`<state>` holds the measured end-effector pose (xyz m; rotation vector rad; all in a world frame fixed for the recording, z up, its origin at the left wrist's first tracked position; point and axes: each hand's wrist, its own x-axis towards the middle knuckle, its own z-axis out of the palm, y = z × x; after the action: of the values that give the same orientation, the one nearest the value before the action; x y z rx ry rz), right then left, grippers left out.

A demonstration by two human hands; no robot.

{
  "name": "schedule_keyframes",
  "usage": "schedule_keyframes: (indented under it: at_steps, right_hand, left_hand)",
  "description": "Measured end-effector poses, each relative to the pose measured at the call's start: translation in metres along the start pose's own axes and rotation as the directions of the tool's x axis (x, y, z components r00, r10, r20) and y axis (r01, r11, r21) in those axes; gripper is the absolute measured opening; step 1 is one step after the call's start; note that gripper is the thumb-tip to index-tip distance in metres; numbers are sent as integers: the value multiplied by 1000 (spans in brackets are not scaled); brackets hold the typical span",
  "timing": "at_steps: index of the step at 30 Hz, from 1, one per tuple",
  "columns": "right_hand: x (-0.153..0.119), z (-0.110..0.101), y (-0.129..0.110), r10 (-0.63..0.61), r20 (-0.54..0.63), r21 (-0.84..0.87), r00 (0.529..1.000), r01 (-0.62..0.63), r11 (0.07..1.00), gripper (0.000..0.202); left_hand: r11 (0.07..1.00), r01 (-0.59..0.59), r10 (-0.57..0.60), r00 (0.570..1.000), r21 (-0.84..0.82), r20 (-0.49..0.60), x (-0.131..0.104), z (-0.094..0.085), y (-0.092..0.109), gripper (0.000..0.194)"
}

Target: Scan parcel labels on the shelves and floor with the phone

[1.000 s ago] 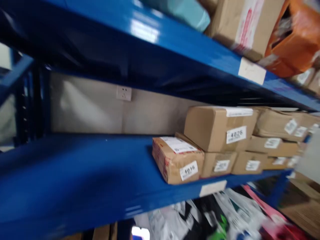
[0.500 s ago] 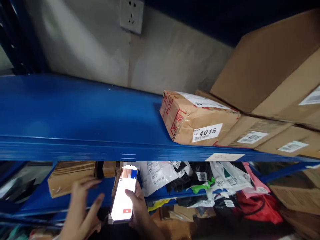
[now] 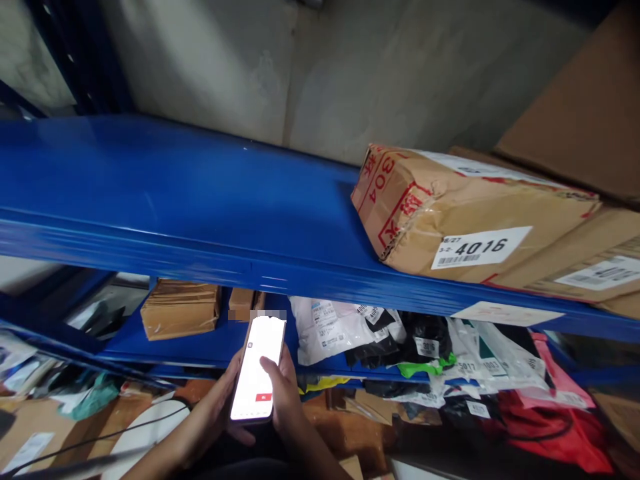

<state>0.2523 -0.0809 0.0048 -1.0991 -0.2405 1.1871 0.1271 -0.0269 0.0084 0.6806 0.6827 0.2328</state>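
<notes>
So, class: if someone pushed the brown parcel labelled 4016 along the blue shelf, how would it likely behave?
The parcel 4016 probably slides rather than rolls: it lies flat on the smooth blue shelf. Its wrinkled taped paper wrap suggests slight give, not rigid card. Weight cannot be judged.

Dim overall, glossy blue metal shelf [image 3: 165, 200] catching soft glare from above (white phone screen [image 3: 257, 370] blown out); murky, shadowed below, corners stretched, faintly blurred.

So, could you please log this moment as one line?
left hand: under phone | right hand: holds phone, thumb on screen | parcel 4016: on blue shelf
</notes>
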Motion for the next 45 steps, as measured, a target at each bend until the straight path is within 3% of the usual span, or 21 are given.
schedule_keyframes:
  at_steps: [2, 5, 10, 15, 18, 23, 28, 37, 45]
  right_hand:
    - [-2, -6, 1, -4, 31, 3, 1000, 4, 1000, 44]
    - [-7, -17, -2, -24, 96, 7, 995, 23, 1000, 47]
    - [-18, -26, -16, -58, 156, -146, 986, 81, 986, 53]
    - [-22, -21, -16, -98, 161, -153, 982, 123, 980, 47]
    - [-22, -21, -15, -87, 132, -166, 987, 109, 980, 53]
    - [-26, -31, -22, -40, 260, -41, 965, 53, 998, 63]
    - [-24, -39, -21, -49, 301, -19, 953, 57, 998, 69]
    - [-19, -16, -9, -67, 25, -55, 997, 68, 996, 41]
    - [-19, -28, -8, -71, 101, -74, 992, 79, 994, 47]
  left_hand:
    - [1000, -19, 19, 998, 6, -57, -3, 5, -2, 97]
    - [1000, -18, 18, 994, -5, -108, -7, 10, -3, 109]
    - [1000, -14, 13, 997, -20, -74, -9, 19, -2, 111]
    - [999, -18, 15, 995, -30, -99, -9, 29, -5, 100]
    - [1000, -5, 3, 997, -24, -81, -7, 28, -8, 96]
    - [998, 12, -13, 1000, -61, -15, -4, 18, -13, 99]
    - [996, 34, -29, 998, -88, 53, -5, 13, -14, 106]
    - [998, 32, -33, 999, -52, -30, -11, 33, -4, 112]
    - [999, 3, -2, 1000, -44, 11, -14, 24, -5, 102]
